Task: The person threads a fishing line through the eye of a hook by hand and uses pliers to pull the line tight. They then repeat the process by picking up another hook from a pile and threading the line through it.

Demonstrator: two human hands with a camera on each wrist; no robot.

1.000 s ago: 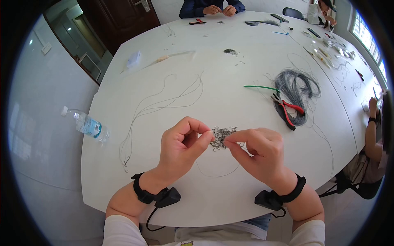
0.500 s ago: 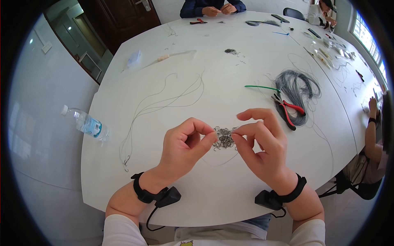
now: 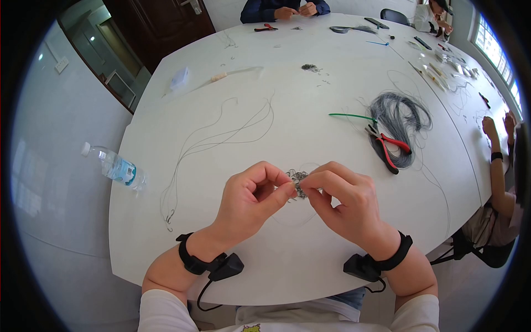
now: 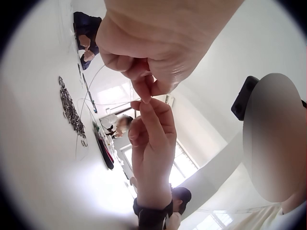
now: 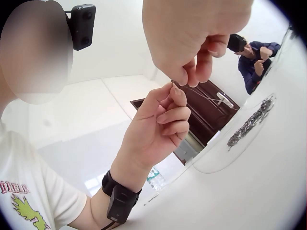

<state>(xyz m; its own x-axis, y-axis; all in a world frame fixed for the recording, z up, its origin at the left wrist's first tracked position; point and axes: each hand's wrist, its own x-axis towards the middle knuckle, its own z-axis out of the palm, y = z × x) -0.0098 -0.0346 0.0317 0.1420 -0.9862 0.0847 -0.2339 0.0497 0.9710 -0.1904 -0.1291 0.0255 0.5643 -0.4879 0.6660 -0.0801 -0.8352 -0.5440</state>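
Dark metal hooks lie in a small pile (image 3: 297, 177) on the white table, partly hidden behind the fingertips; the pile shows whole in the left wrist view (image 4: 72, 112) and right wrist view (image 5: 249, 123). Just left of it my left hand (image 3: 251, 196) pinches between thumb and index finger. My right hand (image 3: 351, 205) pinches at the right, its fingertips almost meeting the left ones. A thin clear line (image 4: 112, 103) runs from the pinched fingertips and loops beside the hooks. Whether a hook is also between the fingers is too small to tell.
Red-handled pliers (image 3: 395, 145) rest on a grey bundle of line (image 3: 412, 113) beside a green tie (image 3: 351, 115). Long lines with hooks (image 3: 170, 218) and a water bottle (image 3: 119, 167) lie at left. Other people sit around the table.
The right hand lifted its fingers away from the left, then came back left with its fingers folded together. The left hand shifted slightly right. The loop of line has moved.
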